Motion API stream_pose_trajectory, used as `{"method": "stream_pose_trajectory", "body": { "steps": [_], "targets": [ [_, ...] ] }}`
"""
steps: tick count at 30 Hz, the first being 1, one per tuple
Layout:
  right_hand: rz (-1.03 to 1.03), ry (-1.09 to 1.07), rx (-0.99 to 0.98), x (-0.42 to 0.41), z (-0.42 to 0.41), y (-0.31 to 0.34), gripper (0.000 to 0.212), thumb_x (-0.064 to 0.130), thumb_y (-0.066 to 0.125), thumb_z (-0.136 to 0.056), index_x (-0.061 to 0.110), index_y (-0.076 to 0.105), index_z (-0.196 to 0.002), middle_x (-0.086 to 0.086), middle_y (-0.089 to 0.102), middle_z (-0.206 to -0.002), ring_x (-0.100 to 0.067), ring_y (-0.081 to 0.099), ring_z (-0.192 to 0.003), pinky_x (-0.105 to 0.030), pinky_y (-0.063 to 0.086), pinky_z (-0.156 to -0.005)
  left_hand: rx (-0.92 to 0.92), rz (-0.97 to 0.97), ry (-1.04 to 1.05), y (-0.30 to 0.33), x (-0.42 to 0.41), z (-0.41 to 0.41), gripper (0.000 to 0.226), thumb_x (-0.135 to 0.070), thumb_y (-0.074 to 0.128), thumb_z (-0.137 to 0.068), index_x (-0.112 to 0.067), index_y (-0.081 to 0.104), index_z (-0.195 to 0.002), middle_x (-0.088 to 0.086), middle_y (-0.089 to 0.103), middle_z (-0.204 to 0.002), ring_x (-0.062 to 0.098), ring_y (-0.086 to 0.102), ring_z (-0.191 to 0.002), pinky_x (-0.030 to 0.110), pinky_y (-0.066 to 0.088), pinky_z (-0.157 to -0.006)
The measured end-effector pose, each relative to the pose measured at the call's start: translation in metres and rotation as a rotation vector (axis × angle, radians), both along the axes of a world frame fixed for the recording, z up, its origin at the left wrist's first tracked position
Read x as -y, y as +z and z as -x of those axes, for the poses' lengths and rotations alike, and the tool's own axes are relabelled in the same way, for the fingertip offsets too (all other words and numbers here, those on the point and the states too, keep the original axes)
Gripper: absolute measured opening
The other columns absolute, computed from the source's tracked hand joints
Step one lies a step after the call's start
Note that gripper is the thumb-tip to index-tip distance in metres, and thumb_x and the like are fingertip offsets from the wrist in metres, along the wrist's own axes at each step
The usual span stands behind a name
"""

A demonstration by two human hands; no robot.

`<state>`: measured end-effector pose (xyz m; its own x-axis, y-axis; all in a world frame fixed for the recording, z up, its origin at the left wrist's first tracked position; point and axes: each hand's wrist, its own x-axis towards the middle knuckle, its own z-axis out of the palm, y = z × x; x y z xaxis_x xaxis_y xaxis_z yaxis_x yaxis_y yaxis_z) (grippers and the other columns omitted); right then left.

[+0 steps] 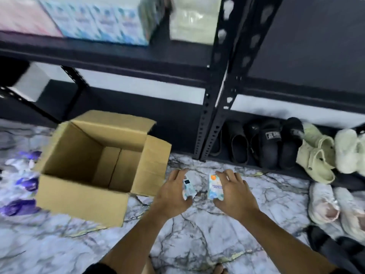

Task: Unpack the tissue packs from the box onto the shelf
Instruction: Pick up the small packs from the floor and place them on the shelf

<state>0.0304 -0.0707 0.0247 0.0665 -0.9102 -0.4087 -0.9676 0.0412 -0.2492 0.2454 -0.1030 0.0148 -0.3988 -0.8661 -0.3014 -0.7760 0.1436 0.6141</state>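
Observation:
An open cardboard box [83,186] stands on the marble floor at the left, and the part of its inside I can see holds nothing. To its right, my left hand [173,192] grips a small tissue pack [188,187] with pale blue print. My right hand [235,190] grips a second tissue pack [215,186] that bears an orange dot. Both hands hang above the floor, side by side. Above, the black shelf [118,54] carries a row of blue tissue packs [102,20], with pink packs [23,16] to their left.
Black upright posts [209,115] of the shelving rise just behind my hands. Black slippers [262,143] and pale clogs [320,157] line the lowest level at the right. White sneakers [331,206] lie on the floor at the right. Purple wrappers [21,206] lie left of the box.

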Motion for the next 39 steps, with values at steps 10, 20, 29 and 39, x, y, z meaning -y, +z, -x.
{"method": "stream_pose_trajectory", "body": {
  "steps": [10, 20, 29, 39],
  "targets": [
    [0.173, -0.013, 0.093, 0.009, -0.065, 0.226, 0.086, 0.049, 0.073, -0.077, 0.023, 0.033, -0.149, 0.0, 0.036, -0.133, -0.024, 0.038, -0.121, -0.039, 0.042, -0.097, -0.182, 0.184, 0.29, 0.219, -0.024, -0.058, 0.065, -0.022, 0.064, -0.076, -0.016, 0.04, -0.136, -0.002, 0.039, -0.126, 0.015, 0.043, -0.113, 0.021, 0.038, -0.088],
    [0.289, 0.009, 0.159, 0.016, -0.158, 0.329, 0.085, 0.05, 0.073, -0.076, 0.023, 0.036, -0.147, 0.002, 0.036, -0.129, -0.023, 0.039, -0.118, -0.04, 0.043, -0.097, -0.38, 0.202, 0.406, 0.328, -0.026, -0.167, 0.064, -0.002, 0.074, -0.075, -0.012, 0.042, -0.129, 0.0, 0.048, -0.12, -0.014, 0.049, -0.108, 0.004, 0.043, -0.084],
    [0.351, -0.107, 0.178, 0.017, -0.244, 0.373, 0.082, 0.044, 0.077, -0.076, 0.022, 0.038, -0.144, -0.003, 0.037, -0.132, -0.026, 0.037, -0.121, -0.04, 0.042, -0.097, -0.388, 0.183, 0.428, 0.359, -0.014, -0.249, 0.069, -0.017, 0.087, -0.067, -0.029, 0.041, -0.118, -0.012, 0.058, -0.112, 0.003, 0.062, -0.105, 0.032, 0.055, -0.092],
    [0.379, -0.171, 0.209, 0.04, -0.309, 0.388, 0.082, 0.042, 0.077, -0.076, 0.024, 0.037, -0.145, -0.001, 0.035, -0.132, -0.022, 0.035, -0.124, -0.038, 0.041, -0.102, -0.246, 0.246, 0.414, 0.399, 0.015, -0.313, 0.089, -0.03, 0.086, -0.069, -0.012, 0.04, -0.143, -0.004, 0.034, -0.119, -0.004, 0.05, -0.087, 0.004, 0.041, -0.075]
  ]
}}
